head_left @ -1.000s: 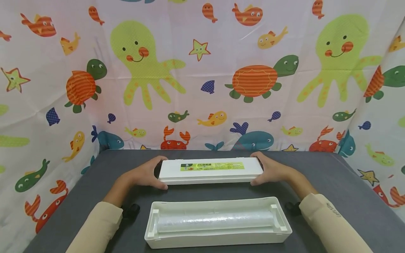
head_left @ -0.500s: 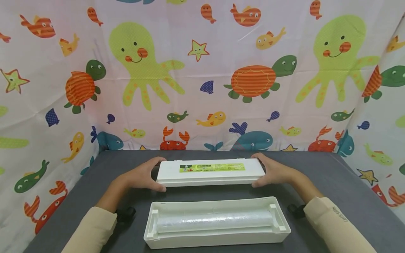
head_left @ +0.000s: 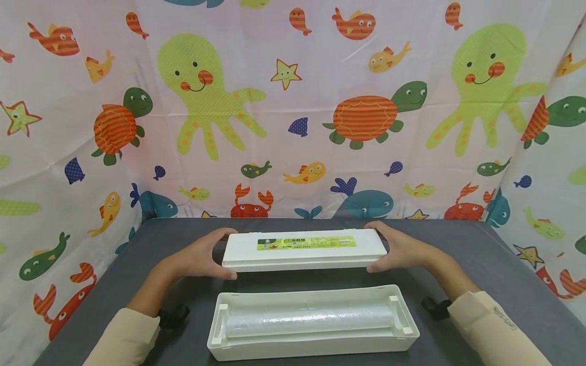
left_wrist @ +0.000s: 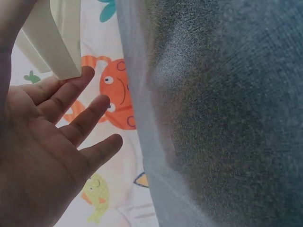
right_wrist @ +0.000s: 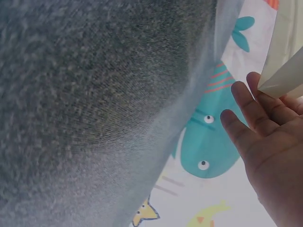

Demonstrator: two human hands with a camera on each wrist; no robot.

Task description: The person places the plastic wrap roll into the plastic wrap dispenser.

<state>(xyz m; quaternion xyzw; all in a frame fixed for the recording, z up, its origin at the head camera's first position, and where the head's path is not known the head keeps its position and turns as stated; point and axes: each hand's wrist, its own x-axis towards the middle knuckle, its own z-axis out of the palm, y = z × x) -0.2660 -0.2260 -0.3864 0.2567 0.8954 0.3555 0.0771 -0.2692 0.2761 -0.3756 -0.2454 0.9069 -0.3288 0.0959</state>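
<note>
In the head view a long white box lid (head_left: 240, 251), with a green and yellow label on top, is held level behind an open box. My left hand (head_left: 194, 258) grips its left end, thumb at the front corner. The right hand (head_left: 405, 250) grips the other end the same way. Both wrist views show the lid's underside edge over the fingers; the left hand's (left_wrist: 52, 127) lower fingers stretch out past it, as do the right hand's (right_wrist: 274, 146). Nearer me, the white box (head_left: 316, 347) sits on the table with a roll of clear plastic film (head_left: 309, 321) inside.
A dark grey cloth (head_left: 467, 269) covers the table. Behind and at both sides hangs a white curtain (head_left: 284, 46) printed with sea animals. Black wrist straps (head_left: 174, 317) show by the sleeves.
The lid has come slightly nearer and looks larger, its front edge a little lower in the head view. Both hands keep their grip on it. The box with the roll stays put.
</note>
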